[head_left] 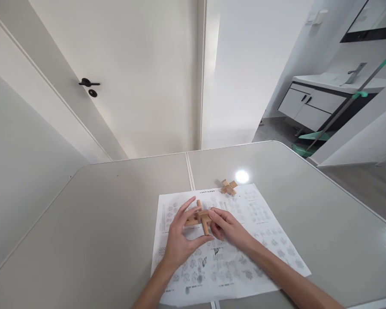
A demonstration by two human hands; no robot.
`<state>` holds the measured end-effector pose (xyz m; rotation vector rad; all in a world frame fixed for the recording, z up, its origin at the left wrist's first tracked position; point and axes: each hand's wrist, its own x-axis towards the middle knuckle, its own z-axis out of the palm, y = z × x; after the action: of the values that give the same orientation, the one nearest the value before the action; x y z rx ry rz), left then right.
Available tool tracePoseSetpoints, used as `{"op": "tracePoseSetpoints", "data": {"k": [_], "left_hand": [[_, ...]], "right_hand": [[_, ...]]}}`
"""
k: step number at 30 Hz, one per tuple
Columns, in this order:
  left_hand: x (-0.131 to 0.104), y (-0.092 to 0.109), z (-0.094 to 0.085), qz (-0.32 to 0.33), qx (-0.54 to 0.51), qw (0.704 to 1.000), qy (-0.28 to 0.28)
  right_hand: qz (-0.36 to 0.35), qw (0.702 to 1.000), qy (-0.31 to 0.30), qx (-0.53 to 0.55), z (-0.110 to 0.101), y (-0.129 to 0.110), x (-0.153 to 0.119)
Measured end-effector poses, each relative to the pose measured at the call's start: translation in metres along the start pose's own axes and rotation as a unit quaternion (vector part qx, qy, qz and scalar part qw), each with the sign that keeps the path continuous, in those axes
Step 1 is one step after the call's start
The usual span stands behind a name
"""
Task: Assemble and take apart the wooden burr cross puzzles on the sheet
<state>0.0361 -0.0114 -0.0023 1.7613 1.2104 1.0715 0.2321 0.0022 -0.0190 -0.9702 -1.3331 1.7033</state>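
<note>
Several joined wooden pieces point(203, 216) form a cross-like shape held above a printed sheet point(263, 240). My left hand point(182, 238) curves around their left side, its thumb at the bottom end of a bar and its fingers near the top. On the right, my right hand point(227, 225) pinches the pieces between thumb and fingers. Part of the shape is hidden behind the fingers. A second wooden cluster point(229, 187) rests at the sheet's far edge, beyond both hands and touched by neither.
The sheet lies on a grey table point(116, 223) with a pale seam point(190, 171). Beyond the table's far edge stand a white door point(141, 77) and a wall. A sink cabinet point(312, 101) and a green-handled pole are at the far right.
</note>
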Motion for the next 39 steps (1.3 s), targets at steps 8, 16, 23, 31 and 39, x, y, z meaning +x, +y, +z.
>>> {"op": "tracePoseSetpoints", "data": {"k": [8,16,23,31,39], "left_hand": [[-0.004,0.0,0.003,0.009,-0.005,1.0,0.028],[0.01,-0.016,-0.02,-0.104,0.026,0.982,0.152],[0.017,-0.044,-0.039,-0.088,0.212,0.962,0.151],[0.017,-0.06,-0.048,-0.067,0.353,0.916,0.18],[0.013,-0.024,-0.028,-0.044,0.081,0.992,0.086]], "right_hand": [[-0.02,0.995,0.076,0.061,0.0,0.013,0.008],[-0.023,0.986,0.125,0.11,-0.006,0.008,0.008],[-0.026,0.983,0.057,0.172,-0.006,0.008,0.01],[-0.022,0.983,0.015,0.184,-0.004,0.006,0.008],[-0.033,0.987,-0.027,0.154,-0.006,0.008,0.005]]}}
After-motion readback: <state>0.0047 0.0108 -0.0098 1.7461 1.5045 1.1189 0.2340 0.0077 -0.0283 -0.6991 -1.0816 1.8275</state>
